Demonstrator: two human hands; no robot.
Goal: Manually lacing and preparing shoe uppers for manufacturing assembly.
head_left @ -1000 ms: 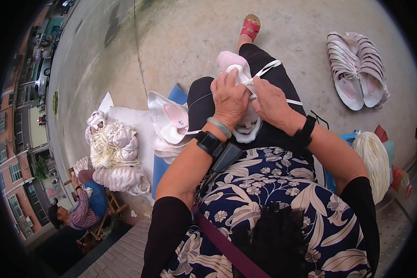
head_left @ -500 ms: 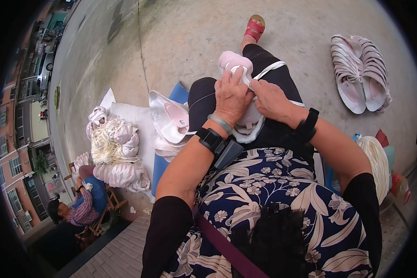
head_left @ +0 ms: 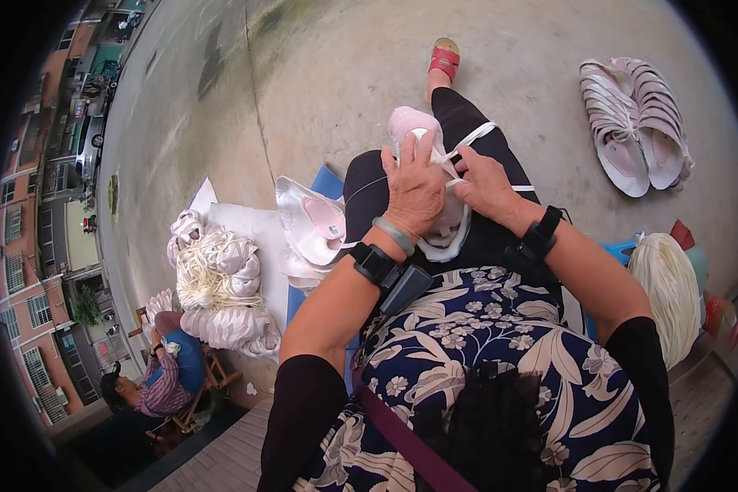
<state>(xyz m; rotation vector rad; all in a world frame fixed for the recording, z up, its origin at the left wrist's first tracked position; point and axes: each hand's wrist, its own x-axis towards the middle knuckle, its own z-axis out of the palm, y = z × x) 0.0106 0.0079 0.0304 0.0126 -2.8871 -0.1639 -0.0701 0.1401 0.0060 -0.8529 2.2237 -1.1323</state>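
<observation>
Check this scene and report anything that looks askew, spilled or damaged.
Nothing looks damaged or spilled. The left hand and right hand work a white lace on a pink shoe on the lap. A finished pair lies neatly on the concrete; a heap of shoes sits loosely piled at left.
</observation>
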